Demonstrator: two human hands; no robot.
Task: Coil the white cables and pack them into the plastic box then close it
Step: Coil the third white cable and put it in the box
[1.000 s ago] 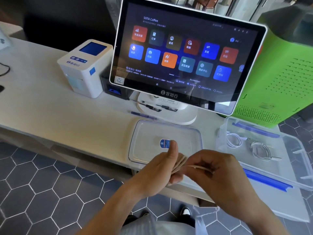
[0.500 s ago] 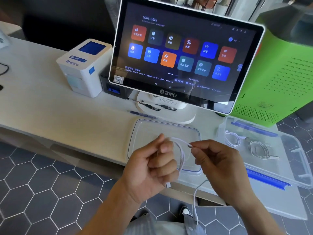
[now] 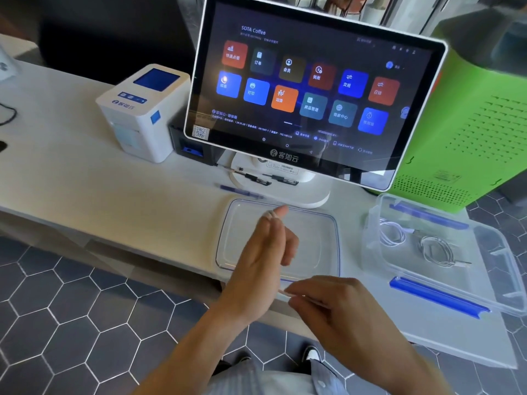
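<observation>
My left hand (image 3: 263, 258) stands edge-on over the clear lid (image 3: 325, 223), fingers stretched up, with a white cable (image 3: 270, 214) looped round the fingertips. My right hand (image 3: 328, 302) is below it near the table edge and pinches a run of the same cable between thumb and forefinger. The clear plastic box (image 3: 496, 252) with blue latches sits open at the right. Two coiled white cables (image 3: 392, 233) (image 3: 436, 249) lie inside it.
A touchscreen terminal (image 3: 308, 89) on a white stand rises behind the lid. A white receipt printer (image 3: 145, 112) is at its left and a green case (image 3: 473, 118) at its right. Pens (image 3: 242, 192) lie by the stand's foot. The table edge runs just under my hands.
My left hand has opened from a curled grip to stretched fingers and lifted over the lid. My right hand has dropped toward the table edge, still pinching the cable.
</observation>
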